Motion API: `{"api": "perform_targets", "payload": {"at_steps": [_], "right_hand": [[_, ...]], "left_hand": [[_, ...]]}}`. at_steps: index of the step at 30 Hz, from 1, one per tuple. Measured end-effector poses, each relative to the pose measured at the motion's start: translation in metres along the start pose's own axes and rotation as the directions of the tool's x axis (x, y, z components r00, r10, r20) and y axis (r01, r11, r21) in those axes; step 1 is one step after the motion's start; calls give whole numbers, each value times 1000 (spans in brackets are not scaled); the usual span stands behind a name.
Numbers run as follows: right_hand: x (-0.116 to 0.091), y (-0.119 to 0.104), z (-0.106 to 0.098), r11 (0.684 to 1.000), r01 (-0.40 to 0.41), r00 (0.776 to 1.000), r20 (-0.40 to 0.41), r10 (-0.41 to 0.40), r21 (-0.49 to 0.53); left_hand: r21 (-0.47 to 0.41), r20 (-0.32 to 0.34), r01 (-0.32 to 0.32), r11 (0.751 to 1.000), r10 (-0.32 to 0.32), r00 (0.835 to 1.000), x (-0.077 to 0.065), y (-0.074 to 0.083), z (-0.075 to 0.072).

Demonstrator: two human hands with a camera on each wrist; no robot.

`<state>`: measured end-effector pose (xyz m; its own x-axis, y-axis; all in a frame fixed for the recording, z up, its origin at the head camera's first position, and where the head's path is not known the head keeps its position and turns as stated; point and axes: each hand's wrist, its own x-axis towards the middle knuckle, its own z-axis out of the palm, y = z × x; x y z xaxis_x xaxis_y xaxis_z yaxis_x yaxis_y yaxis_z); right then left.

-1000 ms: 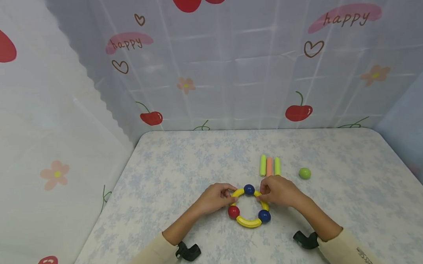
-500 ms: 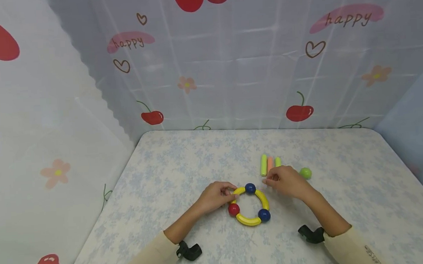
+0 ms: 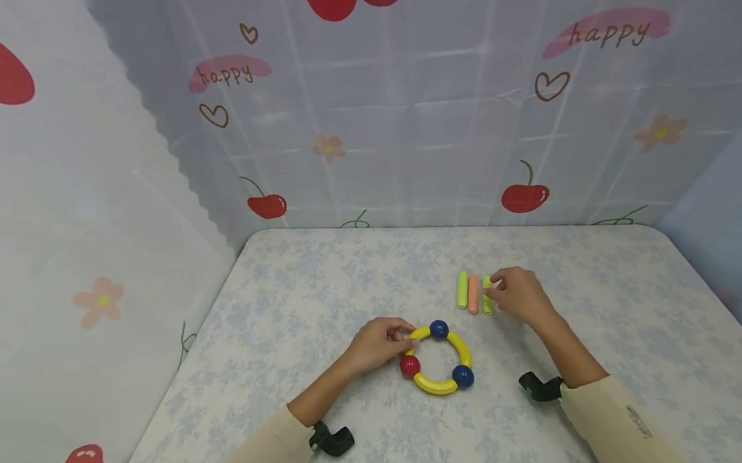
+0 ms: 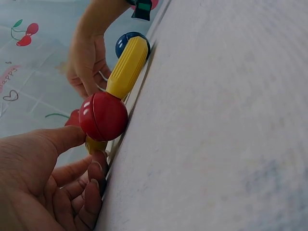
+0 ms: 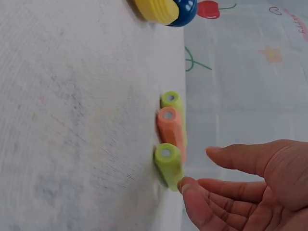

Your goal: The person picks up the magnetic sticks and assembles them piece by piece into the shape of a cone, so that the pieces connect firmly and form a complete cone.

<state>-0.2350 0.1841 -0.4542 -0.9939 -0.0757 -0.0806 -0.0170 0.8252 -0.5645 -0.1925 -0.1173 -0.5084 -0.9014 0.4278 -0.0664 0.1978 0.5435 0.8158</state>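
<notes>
On the table lies a ring of three yellow curved magnetic rods (image 3: 436, 385) joined by two blue balls (image 3: 439, 330) and a red ball (image 3: 410, 366). My left hand (image 3: 376, 345) pinches the upper left yellow rod (image 4: 96, 145) between thumb and fingers, just beside the red ball. Farther back, my right hand (image 3: 521, 295) reaches over the rightmost straight light-green magnetic rod (image 5: 168, 163). Its index fingertip is right at that rod's side, while the thumb stands apart. Beside this rod lie an orange rod (image 3: 473, 295) and another light-green rod (image 3: 462, 290), with grey metal ends showing in the right wrist view.
The table (image 3: 286, 290) has a pale blue floral cover. A printed curtain (image 3: 391, 120) hangs along its back and sides. Dark wrist mounts (image 3: 332, 440) stick out from both sleeves. The green ball is hidden behind the right hand.
My right hand has left the ring's right side and moved back and right to the straight rods. The left hand stays on the ring, which has barely shifted.
</notes>
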Motion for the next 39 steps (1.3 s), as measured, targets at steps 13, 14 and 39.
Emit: {"api": "perform_targets", "payload": {"at_steps": [13,14,39], "right_hand": [[11,6,11,993,-119,989,93,119,-6],[11,7,11,992,-128,987,99,128,-6],[14,12,9,978,-91,995,66,80,186]], "left_hand": [[7,-15,-7,1000,7,1000,4,-3,-1],[6,-15,-9,1000,10,1000,4,-3,-1],[-22,-5,-22,1000,22,1000,0,-7,1]]}}
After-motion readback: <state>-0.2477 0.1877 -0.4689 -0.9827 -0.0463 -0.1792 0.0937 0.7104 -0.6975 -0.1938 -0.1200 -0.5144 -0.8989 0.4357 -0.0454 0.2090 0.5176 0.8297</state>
